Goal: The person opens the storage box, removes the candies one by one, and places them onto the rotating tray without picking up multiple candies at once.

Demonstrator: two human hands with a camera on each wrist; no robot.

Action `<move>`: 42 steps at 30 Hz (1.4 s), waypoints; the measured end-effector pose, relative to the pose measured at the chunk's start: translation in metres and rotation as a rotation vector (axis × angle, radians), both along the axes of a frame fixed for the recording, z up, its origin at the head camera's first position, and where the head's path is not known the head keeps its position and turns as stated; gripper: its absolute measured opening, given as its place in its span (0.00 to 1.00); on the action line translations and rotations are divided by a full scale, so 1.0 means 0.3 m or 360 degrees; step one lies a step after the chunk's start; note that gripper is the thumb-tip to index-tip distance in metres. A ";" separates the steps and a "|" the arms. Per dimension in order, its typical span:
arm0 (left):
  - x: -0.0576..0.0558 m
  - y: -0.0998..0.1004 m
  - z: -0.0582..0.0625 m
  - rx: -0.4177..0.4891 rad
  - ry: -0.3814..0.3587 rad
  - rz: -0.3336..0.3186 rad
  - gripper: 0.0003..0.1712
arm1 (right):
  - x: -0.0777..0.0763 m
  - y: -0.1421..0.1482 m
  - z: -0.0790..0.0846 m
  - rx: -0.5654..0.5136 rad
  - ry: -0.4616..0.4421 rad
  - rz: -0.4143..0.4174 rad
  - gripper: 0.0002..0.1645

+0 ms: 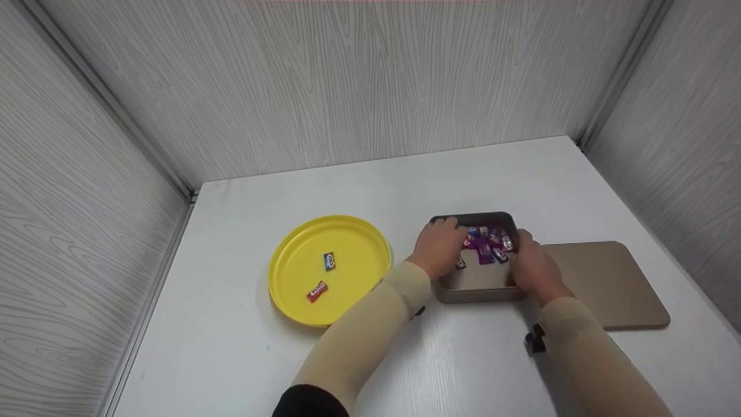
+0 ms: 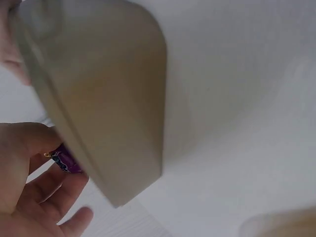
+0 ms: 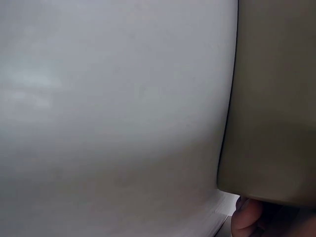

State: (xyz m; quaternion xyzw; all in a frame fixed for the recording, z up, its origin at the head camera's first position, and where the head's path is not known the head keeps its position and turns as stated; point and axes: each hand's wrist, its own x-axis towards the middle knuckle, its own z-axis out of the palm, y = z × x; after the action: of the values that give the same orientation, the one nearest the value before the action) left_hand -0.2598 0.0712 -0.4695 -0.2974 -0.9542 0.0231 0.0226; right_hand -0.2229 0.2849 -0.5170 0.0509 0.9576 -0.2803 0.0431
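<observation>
A brown rectangular tin [image 1: 482,295], lidless, holds several small wrapped candies [image 1: 485,250], many of them purple. My left hand [image 1: 438,246] reaches over the tin's left side. In the left wrist view a purple-wrapped candy [image 2: 66,160] shows between the thumb and fingers of that hand, close to the rim. My right hand [image 1: 535,267] grips the right wall of the tin; in the right wrist view its curled fingers [image 3: 247,217] show at the tin's lower corner.
To the left lies a round yellow plate [image 1: 353,289] carrying a blue candy [image 1: 329,261] and a red candy [image 1: 316,291]. A flat brown lid [image 1: 608,286] rests on the white table [image 1: 220,324] right of the tin. White wood-grain panels [image 1: 376,87] enclose the table's back and sides.
</observation>
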 end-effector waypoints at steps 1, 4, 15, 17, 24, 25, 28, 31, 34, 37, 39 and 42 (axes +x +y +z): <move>0.002 -0.012 0.016 0.0026 -0.0013 0.0005 0.17 | 0.000 -0.002 0.001 -0.0004 0.0001 0.0001 0.37; -0.001 -0.059 0.058 0.0108 -0.0062 0.0038 0.16 | -0.002 -0.006 0.002 -0.0016 -0.0002 0.0012 0.38; -0.053 -0.337 0.103 0.0125 -0.0059 0.0171 0.11 | -0.003 0.015 -0.011 0.0021 -0.0025 0.0007 0.38; -0.062 -0.394 0.097 0.0124 -0.0082 0.0213 0.10 | -0.002 0.021 -0.013 0.0015 -0.0038 0.0007 0.39; -0.090 -0.568 0.052 0.0152 -0.0216 0.0419 0.09 | -0.006 0.030 -0.008 0.0003 -0.0054 -0.0010 0.39; -0.092 -0.587 0.041 0.0164 -0.0221 0.0444 0.09 | -0.007 0.031 -0.008 -0.0002 -0.0052 -0.0007 0.39; -0.094 -0.633 0.008 0.0182 -0.0235 0.0507 0.10 | -0.005 0.033 -0.014 0.0006 -0.0047 0.0001 0.38; -0.091 -0.661 -0.018 0.0176 -0.0240 0.0540 0.14 | 0.000 0.034 -0.019 0.0023 -0.0032 0.0005 0.38; -0.090 -0.675 -0.032 0.0170 -0.0271 0.0571 0.16 | 0.003 0.033 -0.021 0.0031 -0.0020 0.0008 0.38; -0.091 -0.681 -0.040 0.0164 -0.0310 0.0590 0.12 | 0.003 0.033 -0.026 0.0028 -0.0015 0.0001 0.38; -0.089 -0.680 -0.040 0.0171 -0.0344 0.0603 0.09 | 0.002 0.033 -0.025 0.0021 -0.0015 0.0000 0.37; -0.087 -0.676 -0.037 0.0166 -0.0385 0.0620 0.09 | 0.001 0.035 -0.021 0.0011 -0.0013 -0.0009 0.37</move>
State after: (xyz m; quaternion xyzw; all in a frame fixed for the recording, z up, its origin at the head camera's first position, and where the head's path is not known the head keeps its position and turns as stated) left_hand -0.2859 -0.1317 -0.4805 -0.1066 -0.9892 -0.0583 -0.0815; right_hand -0.2227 0.2955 -0.5233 0.0549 0.9582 -0.2769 0.0461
